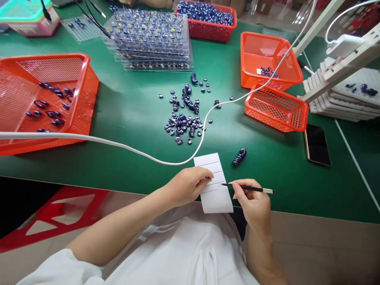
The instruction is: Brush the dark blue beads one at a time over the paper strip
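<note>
The picture is bright. Soft white light makes a pale, shiny patch on the green table [136, 107]. Faint, soft shadows lie by the orange baskets. The middle looks fairly clear, but the far background is blurry. Things near the sides look stretched and bent. The floor at the bottom right is darker.

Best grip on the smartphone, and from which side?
Likely the long edges of the smartphone, across its near half, coming from above on the person's side. It lies flat, screen up, so only the thin edges offer a pinch; its far end sits close against the small orange basket.
</note>
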### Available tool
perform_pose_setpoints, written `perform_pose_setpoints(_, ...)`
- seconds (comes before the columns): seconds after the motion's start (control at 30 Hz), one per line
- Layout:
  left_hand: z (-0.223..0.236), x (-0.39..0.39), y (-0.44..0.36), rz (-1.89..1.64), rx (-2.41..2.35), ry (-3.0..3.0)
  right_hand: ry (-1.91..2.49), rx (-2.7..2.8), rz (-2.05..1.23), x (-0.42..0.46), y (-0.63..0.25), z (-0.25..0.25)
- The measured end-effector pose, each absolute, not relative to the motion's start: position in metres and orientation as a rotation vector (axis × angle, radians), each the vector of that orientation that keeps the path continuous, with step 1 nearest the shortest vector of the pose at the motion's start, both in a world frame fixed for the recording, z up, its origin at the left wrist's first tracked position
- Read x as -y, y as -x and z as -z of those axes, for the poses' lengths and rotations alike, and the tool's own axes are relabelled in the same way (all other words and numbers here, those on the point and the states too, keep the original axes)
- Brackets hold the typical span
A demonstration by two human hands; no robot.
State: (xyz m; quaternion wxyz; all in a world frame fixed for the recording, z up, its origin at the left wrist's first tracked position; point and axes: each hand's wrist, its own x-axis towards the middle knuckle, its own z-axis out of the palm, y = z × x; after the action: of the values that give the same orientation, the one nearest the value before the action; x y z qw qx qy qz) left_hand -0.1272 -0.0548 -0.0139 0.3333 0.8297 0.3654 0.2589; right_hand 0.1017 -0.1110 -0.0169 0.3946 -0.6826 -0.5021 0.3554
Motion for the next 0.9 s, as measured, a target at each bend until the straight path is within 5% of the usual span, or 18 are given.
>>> perform_pose_setpoints(0.9, 0.0155, 0.0606, 0.1233, -0.303, -0.753, -2.75, 1.647, 1.204, -0.947, 0.1103, -0.1058, 0.0235)
